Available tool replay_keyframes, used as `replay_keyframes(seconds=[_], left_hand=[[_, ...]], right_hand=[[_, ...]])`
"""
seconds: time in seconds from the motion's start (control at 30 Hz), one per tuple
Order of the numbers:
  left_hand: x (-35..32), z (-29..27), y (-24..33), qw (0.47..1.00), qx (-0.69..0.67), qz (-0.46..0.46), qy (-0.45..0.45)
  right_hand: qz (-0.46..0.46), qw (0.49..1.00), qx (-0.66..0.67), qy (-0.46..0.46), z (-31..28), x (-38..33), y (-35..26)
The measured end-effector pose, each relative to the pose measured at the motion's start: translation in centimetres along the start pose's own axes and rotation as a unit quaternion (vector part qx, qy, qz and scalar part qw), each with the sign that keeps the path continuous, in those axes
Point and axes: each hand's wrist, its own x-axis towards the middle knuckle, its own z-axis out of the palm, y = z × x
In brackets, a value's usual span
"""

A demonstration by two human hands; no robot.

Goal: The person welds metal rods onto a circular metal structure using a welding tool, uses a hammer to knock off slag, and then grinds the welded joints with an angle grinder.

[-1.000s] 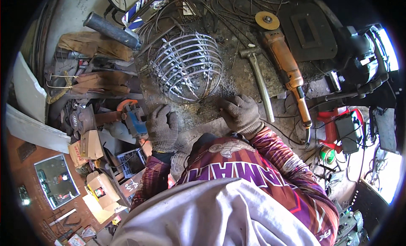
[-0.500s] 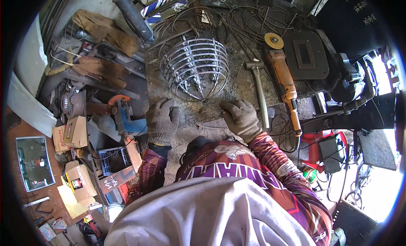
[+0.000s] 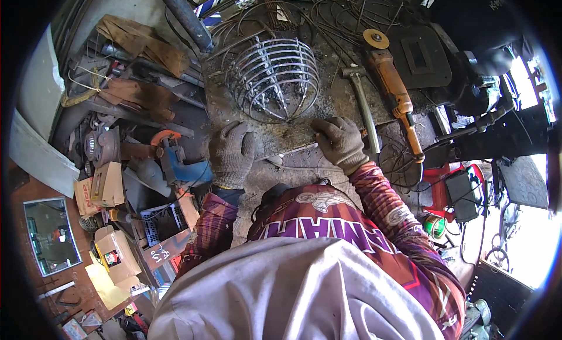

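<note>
My left hand [image 3: 230, 157], in a grey-brown knit glove, rests on the near edge of the workbench [image 3: 281, 142], its thumb apart from the fingers. To the right my gloved right hand [image 3: 341, 144] lies on the same edge, fingers loosely bent and thumb apart. Neither holds anything that I can see. Beyond them, between the two hands, a rounded cage of metal rods and bands [image 3: 274, 79] lies on the bench, touched by neither hand. A hammer [image 3: 363, 106] lies just right of my right hand, its handle toward me.
An orange angle grinder [image 3: 392, 85] with a yellowish disc lies right of the hammer, beside a dark welding mask [image 3: 418, 59]. Loose wire rods [image 3: 333, 18] spread over the back. At left are a grey pipe [image 3: 186, 18], a blue metal tool [image 3: 187, 164] and cardboard boxes [image 3: 111, 252].
The view has shifted slightly, so the bench and the things on it sit higher in the picture. Both hands stay on the bench's near edge; the cage, hammer and grinder keep their places.
</note>
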Motion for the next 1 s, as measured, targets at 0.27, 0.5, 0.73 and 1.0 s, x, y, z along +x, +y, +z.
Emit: replay_keyframes(seconds=[0.27,0.5,0.73,1.0], left_hand=[[-0.1,-0.6,-0.3,0.994,-0.09,0.048,0.028],[-1.8,-1.3,-1.7,0.979,-0.203,-0.002,-0.034],[-1.3,0.5,-1.3,0.99,-0.109,0.049,-0.074],[-0.9,0.6,0.0,0.989,-0.119,0.059,-0.058]], right_hand=[[0.068,0.997,-0.026,-0.02,-1.5,-0.9,-3.0],[0.43,0.902,0.04,0.012,5.0,-18.4,-7.4],[0.462,0.758,0.033,-0.459,3.3,-46.1,-8.9],[0.553,0.712,-0.045,-0.43,1.4,-51.7,-10.0]])
